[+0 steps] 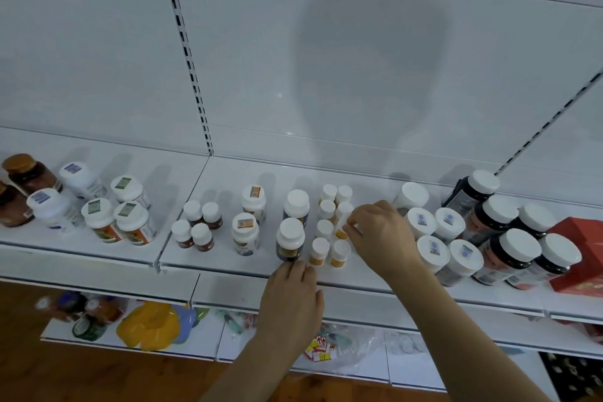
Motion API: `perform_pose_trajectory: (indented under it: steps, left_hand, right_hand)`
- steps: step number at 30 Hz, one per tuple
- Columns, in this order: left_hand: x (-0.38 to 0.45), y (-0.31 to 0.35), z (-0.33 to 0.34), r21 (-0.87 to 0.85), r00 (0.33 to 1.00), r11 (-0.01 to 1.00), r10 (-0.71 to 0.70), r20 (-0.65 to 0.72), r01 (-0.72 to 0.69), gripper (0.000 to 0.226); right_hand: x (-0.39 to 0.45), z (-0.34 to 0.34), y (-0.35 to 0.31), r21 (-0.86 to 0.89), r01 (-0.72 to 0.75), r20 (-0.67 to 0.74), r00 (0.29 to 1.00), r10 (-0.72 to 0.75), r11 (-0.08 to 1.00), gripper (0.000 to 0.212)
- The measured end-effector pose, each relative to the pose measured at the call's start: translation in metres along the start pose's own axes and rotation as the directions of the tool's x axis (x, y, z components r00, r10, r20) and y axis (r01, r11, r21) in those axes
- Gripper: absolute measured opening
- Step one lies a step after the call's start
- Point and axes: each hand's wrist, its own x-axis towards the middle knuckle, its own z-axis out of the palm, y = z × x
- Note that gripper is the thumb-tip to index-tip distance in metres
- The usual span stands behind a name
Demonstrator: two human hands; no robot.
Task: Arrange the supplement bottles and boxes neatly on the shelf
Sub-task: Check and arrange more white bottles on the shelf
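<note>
Step in hand — aligning the small yellow bottles (329, 225) mid-shelf (228, 258). The right hand (380, 233) is pinched on one bottle (342, 228) in the right column; the left hand (290, 300), fingers together, touches the front dark bottle (289, 243). Next, that bottle is probably to be set square in its column.

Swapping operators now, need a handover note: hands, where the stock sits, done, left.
Left hand: at the shelf front edge, fingertips on the front dark bottle; no closed grip visible.
Right hand: fingers pinching a small yellow-label bottle in the right column of that group.
Done: most groups stand upright in tidy rows across the shelf.
Left: seat the pinched bottle in line, straighten the white-capped bottle tilted behind the right hand; red box sits at far right.
</note>
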Motion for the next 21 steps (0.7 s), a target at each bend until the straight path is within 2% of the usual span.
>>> perform_pose_trajectory:
  steps: [6,16,21]
  left_hand:
    - [0.001,0.001,0.005,-0.01,0.996,1.0,-0.012,0.083,0.013,0.049]
    - [0.004,-0.002,0.004,0.037,0.995,0.999,0.002,0.1,-0.006,0.049]
    - [0.004,-0.001,0.004,0.022,0.993,1.0,0.004,0.114,-0.007,0.049]
  right_hand:
    - [0.001,0.009,-0.002,-0.068,0.022,0.074,0.997,-0.017,0.997,0.026]
    - [0.001,0.01,-0.001,-0.084,-0.004,0.152,0.988,0.017,0.996,0.024]
    - [0.013,0.002,-0.007,-0.034,0.007,0.031,1.0,-0.006,0.999,0.019]
